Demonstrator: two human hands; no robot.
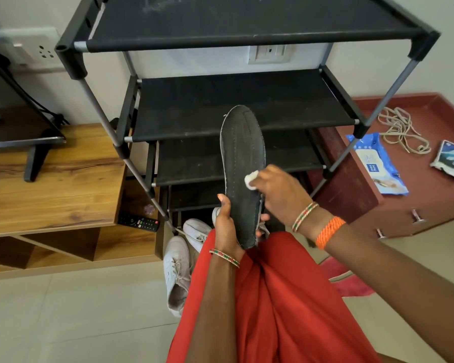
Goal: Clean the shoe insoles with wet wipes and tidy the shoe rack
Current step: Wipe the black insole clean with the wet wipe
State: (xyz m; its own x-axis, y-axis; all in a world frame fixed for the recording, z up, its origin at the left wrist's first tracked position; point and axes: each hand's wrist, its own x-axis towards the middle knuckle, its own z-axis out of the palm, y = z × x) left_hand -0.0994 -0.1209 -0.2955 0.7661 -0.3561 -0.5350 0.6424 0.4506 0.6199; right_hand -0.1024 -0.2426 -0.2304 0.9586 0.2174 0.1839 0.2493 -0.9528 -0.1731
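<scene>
Insole (pixel 243 174) first: you hold the dark insole upright in front of the shoe rack (pixel 236 100), heel end down. Your left hand (pixel 227 224) grips that heel end, thumb along the near edge and fingers wrapped round the back. Your right hand (pixel 281 191) has its fingers curled round a small bunched white wet wipe (pixel 250 180), which is pressed against the insole's face about halfway up, near the right edge. Beaded bangles sit on both wrists, and an orange thread band (pixel 329 231) circles your right forearm.

Below your hands, two white sneakers (pixel 178 271) lie on the tiled floor at the foot of the rack, just beside your red garment (pixel 273 297). All the rack's black fabric shelves in view are bare.

To your right, a blue pack of wet wipes (pixel 378 166) lies on a maroon cabinet (pixel 430 200), near a loose coil of cord (pixel 401 132) and a torn packet (pixel 451 159). To your left, a remote control (pixel 139 222) rests on a wooden unit (pixel 50 184).
</scene>
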